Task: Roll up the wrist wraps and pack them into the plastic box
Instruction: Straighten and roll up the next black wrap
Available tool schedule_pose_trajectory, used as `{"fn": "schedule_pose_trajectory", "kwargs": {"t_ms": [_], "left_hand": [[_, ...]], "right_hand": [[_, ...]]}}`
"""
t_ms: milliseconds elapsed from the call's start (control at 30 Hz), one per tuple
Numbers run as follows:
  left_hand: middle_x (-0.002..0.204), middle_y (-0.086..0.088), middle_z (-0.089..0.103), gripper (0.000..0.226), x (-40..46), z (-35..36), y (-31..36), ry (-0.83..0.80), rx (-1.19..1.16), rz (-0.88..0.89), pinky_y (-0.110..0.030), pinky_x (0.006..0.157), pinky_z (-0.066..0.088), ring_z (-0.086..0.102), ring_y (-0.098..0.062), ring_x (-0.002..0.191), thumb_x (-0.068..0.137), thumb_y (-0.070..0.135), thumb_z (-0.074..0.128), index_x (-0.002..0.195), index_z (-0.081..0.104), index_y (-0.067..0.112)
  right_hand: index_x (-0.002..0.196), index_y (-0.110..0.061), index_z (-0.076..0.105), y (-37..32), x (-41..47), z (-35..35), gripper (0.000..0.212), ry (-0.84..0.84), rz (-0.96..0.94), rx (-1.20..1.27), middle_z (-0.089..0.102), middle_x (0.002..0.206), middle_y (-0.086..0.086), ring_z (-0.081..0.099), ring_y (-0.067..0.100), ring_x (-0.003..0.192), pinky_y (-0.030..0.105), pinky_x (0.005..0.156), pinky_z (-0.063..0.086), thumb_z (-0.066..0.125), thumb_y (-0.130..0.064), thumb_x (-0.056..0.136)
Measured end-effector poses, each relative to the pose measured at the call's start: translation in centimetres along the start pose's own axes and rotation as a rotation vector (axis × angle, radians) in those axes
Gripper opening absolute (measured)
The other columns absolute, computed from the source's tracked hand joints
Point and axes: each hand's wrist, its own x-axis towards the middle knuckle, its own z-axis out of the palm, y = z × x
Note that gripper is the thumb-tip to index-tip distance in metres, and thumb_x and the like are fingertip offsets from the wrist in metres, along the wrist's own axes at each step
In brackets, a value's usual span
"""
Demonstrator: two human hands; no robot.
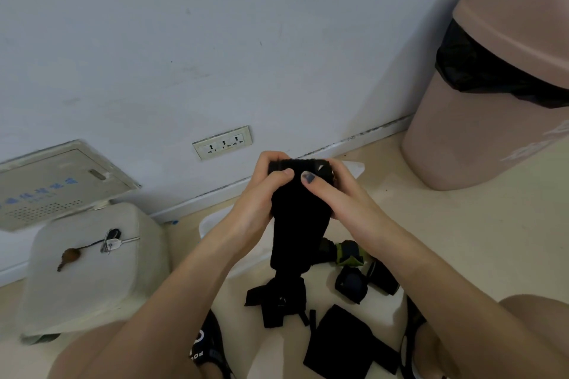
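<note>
Keys (108,244) lie on a pale stool (92,268) at my left. My left hand (261,191) and right hand (335,194) both curl around a black wrist wrap (292,224), thumbs pressing its rolled top, its tail hanging to the floor (462,240). Behind it sits the plastic box (212,224). Rolled wraps (351,283) lie right, near a pink bin (480,132).
</note>
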Motion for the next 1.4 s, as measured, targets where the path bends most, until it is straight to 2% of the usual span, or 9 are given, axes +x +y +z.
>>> {"fn": "schedule_pose_trajectory", "kwargs": {"t_ms": [67,200,400,600,767,967,1133,1300,1400], "left_hand": [[0.095,0.001,0.062,0.021,-0.1,-0.1,-0.2,-0.014,0.047,0.035,-0.039,0.081,0.045,0.060,-0.016,0.090,0.086,0.027,0.054,0.107,0.056,0.030],[0.096,-0.003,0.062,0.022,-0.1,0.2,-0.6,0.003,0.054,0.026,-0.043,0.079,0.042,0.058,-0.022,0.090,0.083,0.026,0.055,0.104,0.056,0.033],[0.116,-0.002,0.071,0.051,0.0,0.4,-0.9,0.021,0.159,-0.054,-0.047,0.101,0.053,0.069,-0.021,0.112,0.090,0.064,0.047,0.117,0.055,0.022],[0.122,-0.021,0.066,0.035,0.0,0.4,-0.6,0.036,0.069,-0.059,-0.049,0.099,0.052,0.067,-0.033,0.110,0.085,0.044,0.055,0.112,0.056,0.023],[0.096,0.006,0.065,0.027,0.1,0.0,-0.4,0.018,0.077,0.027,-0.031,0.080,0.051,0.064,-0.012,0.091,0.082,0.031,0.053,0.109,0.055,0.030],[0.108,-0.001,0.063,0.028,0.0,0.3,-0.9,0.030,0.087,0.050,-0.039,0.087,0.053,0.063,-0.017,0.099,0.081,0.029,0.053,0.108,0.055,0.037],[0.127,-0.001,0.068,0.044,-0.1,0.6,-1.1,0.010,0.103,-0.027,-0.048,0.103,0.054,0.068,-0.020,0.117,0.083,0.067,0.058,0.118,0.054,0.043],[0.116,0.000,0.067,0.029,0.1,0.4,-0.7,0.024,0.008,-0.021,-0.032,0.083,0.056,0.070,-0.014,0.102,0.085,0.041,0.063,0.113,0.058,0.039],[0.112,0.001,0.066,0.026,0.1,0.1,-0.4,0.012,0.037,0.028,-0.034,0.085,0.054,0.067,-0.015,0.101,0.085,0.030,0.062,0.109,0.061,0.040]], "right_hand": [[0.118,-0.035,0.062,0.0,0.1,0.2,0.046,0.012,-0.001,-0.035,0.073,0.111,-0.012,0.071,0.002,0.102,0.031,0.092,0.057,0.067,-0.068,0.086],[0.109,-0.028,0.062,0.0,0.0,0.6,0.023,0.095,-0.073,-0.068,0.072,0.094,-0.009,0.073,0.007,0.085,0.027,0.072,0.059,0.062,-0.048,0.099],[0.115,-0.026,0.058,-0.1,-0.2,0.7,0.015,0.112,-0.136,-0.068,0.069,0.106,0.001,0.072,0.017,0.094,0.045,0.081,0.064,0.063,-0.032,0.102],[0.119,-0.027,0.058,0.1,-0.2,0.4,0.020,0.033,-0.135,-0.031,0.067,0.112,0.004,0.070,0.019,0.104,0.042,0.093,0.061,0.065,-0.023,0.101],[0.122,-0.038,0.061,0.1,0.3,-0.1,0.044,-0.014,0.003,0.025,0.071,0.117,-0.009,0.070,0.009,0.110,0.039,0.100,0.057,0.070,-0.057,0.084],[0.114,-0.027,0.061,0.2,0.0,0.6,0.025,0.100,-0.031,-0.020,0.073,0.102,-0.007,0.074,0.004,0.088,0.022,0.072,0.058,0.065,-0.045,0.097],[0.116,-0.024,0.061,0.1,0.1,0.3,0.020,0.099,-0.093,0.011,0.072,0.103,-0.008,0.073,0.008,0.096,0.031,0.081,0.062,0.067,-0.032,0.099],[0.120,-0.026,0.062,0.1,0.3,-0.1,0.024,0.045,-0.070,0.064,0.069,0.113,-0.003,0.070,0.016,0.110,0.041,0.098,0.059,0.070,-0.022,0.098],[0.120,-0.031,0.064,0.0,0.5,-0.2,0.024,0.028,-0.011,0.090,0.070,0.119,-0.004,0.071,0.015,0.112,0.044,0.100,0.057,0.070,-0.033,0.097]]}}
